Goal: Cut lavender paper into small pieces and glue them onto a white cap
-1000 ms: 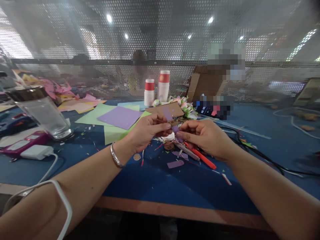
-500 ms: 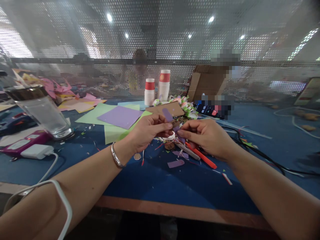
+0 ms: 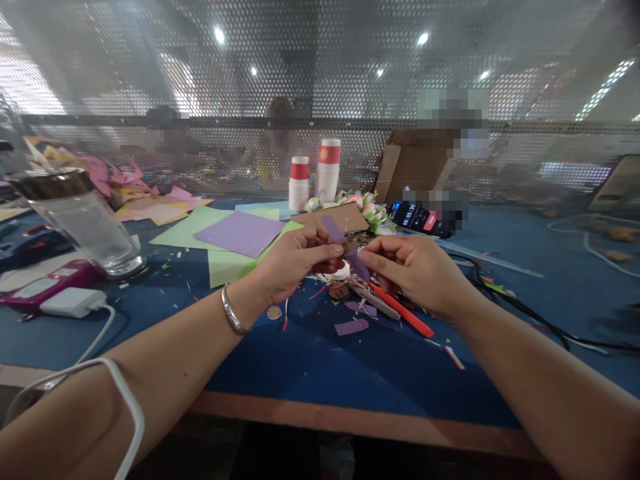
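My left hand [image 3: 293, 263] is closed in a pinch around a small brown cardboard piece [image 3: 350, 247]. A purple paper strip [image 3: 332, 227] with a rounded end sticks up past it, and another purple strip [image 3: 358, 265] slants down on the other side. Thumb and fingers of my right hand [image 3: 417, 267] are pinched at the edge of that lower strip. Beneath the hands lie a red-orange pen [image 3: 407, 316], a grey cutter-like tool [image 3: 376, 303], a white tape roll [image 3: 342, 272], a cardboard scrap [image 3: 339, 291] and a loose purple strip [image 3: 351, 327].
Green paper sheets [image 3: 185, 230] and a purple sheet [image 3: 240, 233] lie left of centre. Behind stand stacked paper cups [image 3: 329, 175], paper flowers [image 3: 373, 215] and a phone [image 3: 420, 219]. A glass jar [image 3: 93, 227] and white charger [image 3: 75, 302] are left; black cables [image 3: 525, 312] run right.
My right hand has shifted slightly right along the lower purple strip, and more of that strip shows. My left hand has stayed almost still, holding the cardboard piece.
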`<state>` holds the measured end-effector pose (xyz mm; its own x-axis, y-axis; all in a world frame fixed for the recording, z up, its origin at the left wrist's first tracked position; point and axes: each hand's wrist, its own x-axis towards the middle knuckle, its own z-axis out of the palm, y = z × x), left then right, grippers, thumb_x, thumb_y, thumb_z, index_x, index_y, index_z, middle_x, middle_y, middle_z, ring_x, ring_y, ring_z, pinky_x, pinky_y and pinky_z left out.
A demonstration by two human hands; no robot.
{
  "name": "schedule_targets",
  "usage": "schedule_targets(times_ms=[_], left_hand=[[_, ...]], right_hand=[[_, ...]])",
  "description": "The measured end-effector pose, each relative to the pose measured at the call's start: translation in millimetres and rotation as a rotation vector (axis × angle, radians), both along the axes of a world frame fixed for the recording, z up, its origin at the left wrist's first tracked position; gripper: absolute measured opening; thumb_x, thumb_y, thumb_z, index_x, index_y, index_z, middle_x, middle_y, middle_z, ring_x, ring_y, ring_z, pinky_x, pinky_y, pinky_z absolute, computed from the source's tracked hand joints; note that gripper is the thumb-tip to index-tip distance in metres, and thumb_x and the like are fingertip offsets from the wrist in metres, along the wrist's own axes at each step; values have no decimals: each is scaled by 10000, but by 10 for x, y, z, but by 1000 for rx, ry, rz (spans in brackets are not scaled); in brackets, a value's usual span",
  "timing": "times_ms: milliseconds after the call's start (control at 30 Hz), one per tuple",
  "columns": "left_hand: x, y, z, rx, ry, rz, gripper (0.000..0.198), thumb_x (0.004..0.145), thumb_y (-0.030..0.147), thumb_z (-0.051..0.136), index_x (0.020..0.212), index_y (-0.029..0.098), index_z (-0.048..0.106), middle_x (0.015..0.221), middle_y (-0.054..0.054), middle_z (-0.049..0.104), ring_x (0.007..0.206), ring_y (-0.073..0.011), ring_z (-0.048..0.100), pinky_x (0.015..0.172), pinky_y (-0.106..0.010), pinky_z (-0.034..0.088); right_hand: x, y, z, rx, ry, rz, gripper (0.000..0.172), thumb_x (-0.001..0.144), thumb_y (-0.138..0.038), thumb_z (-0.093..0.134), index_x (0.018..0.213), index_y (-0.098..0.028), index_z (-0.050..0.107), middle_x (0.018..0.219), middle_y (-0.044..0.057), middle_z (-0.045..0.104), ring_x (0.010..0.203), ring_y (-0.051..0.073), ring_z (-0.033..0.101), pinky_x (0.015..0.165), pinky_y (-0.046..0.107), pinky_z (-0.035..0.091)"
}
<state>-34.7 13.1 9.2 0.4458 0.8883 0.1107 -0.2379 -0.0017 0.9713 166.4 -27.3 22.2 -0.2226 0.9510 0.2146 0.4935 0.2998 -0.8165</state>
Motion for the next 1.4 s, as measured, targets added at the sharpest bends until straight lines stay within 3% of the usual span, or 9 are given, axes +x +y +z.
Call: schedule_targets(times_ms=[133,333,600,800,967,1167,1400], left_hand=[[-3,17,-17,7,-23,-63,103,764,115,724,822,121,639,749,12,660,676,-81,654,705,-240,517],[11,25,-53,10,-54,-75,115,731,122,749,822,114,681,746,-2,672,707,-99,656,755,-278,516],[13,0,-13,-107,-103,-78,275,712,73,774,979,104,714,841,-33,722,777,-119,692,825,-293,542],[5,-10,6,-84,-85,-49,413,712,31,758,1108,107,669,855,-41,736,777,-120,699,847,-291,536],[5,2,-25,-51,-52,-24,527,698,54,782,1191,129,610,863,-54,758,736,-125,706,757,-261,516],[7,5,-34,-24,-13,-45,527,709,64,761,1200,147,587,814,-37,756,738,-135,714,738,-264,506],[39,-3,-40,33,-20,-2,586,677,63,797,1186,161,524,1033,-81,747,891,-179,717,847,-351,537]], right_hand=[[5,1,0,73,-1,-8,368,930,-526,596,796,-188,653,500,-26,574,437,95,482,467,244,353],[-18,-23,34,50,-17,4,347,910,-521,617,855,-185,682,525,-31,584,408,86,415,434,259,285],[-4,-17,-17,160,-112,-24,363,873,-515,664,972,-169,713,764,43,698,597,147,574,545,279,418],[-11,-12,-51,280,-152,-53,317,838,-433,711,1006,-165,711,794,36,680,540,120,546,500,258,416],[-31,-7,-45,355,-212,-62,290,836,-392,719,1001,-154,708,823,40,676,540,108,533,520,256,425],[-41,-21,-33,420,-301,-89,259,829,-352,726,979,-142,713,790,26,654,533,103,524,528,254,405],[-43,12,-90,487,-372,-82,281,858,-370,704,1036,-151,709,822,27,660,558,117,538,550,264,401]])
